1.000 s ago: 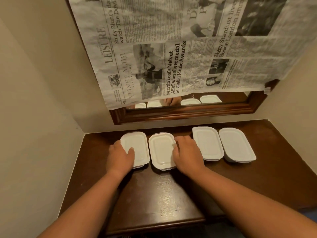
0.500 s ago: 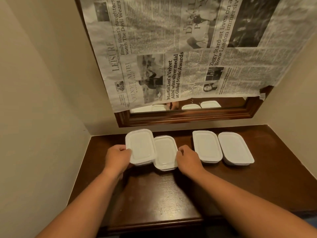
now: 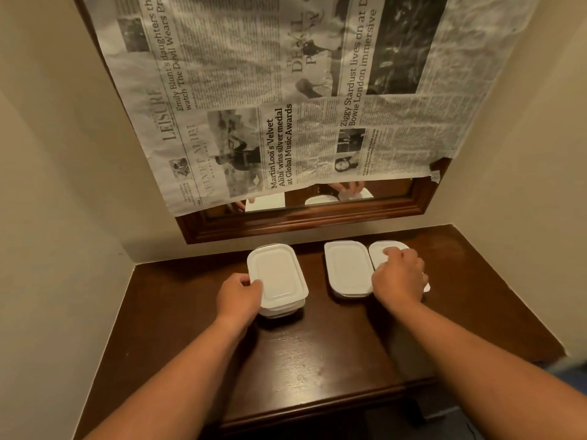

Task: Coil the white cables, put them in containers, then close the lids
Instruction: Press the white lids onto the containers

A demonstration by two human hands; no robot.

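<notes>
Two white lidded containers are stacked at the left, and the top container (image 3: 278, 274) sits on a lower one (image 3: 282, 308) of which only the front edge shows. My left hand (image 3: 239, 298) grips the stack's near left corner. To the right stands another closed white container (image 3: 347, 268). Beside it, my right hand (image 3: 400, 276) lies on top of the rightmost container (image 3: 379, 250), fingers curled over its lid and hiding most of it. No white cable shows anywhere.
The containers stand on a dark brown wooden table (image 3: 317, 354) set in a corner between beige walls. A wood-framed mirror (image 3: 305, 214) hangs behind, mostly covered by a sheet of newspaper (image 3: 286, 100).
My left hand lifted the leftmost container and set it on top of its neighbour. My right hand left that neighbour and moved right onto the rightmost container.
</notes>
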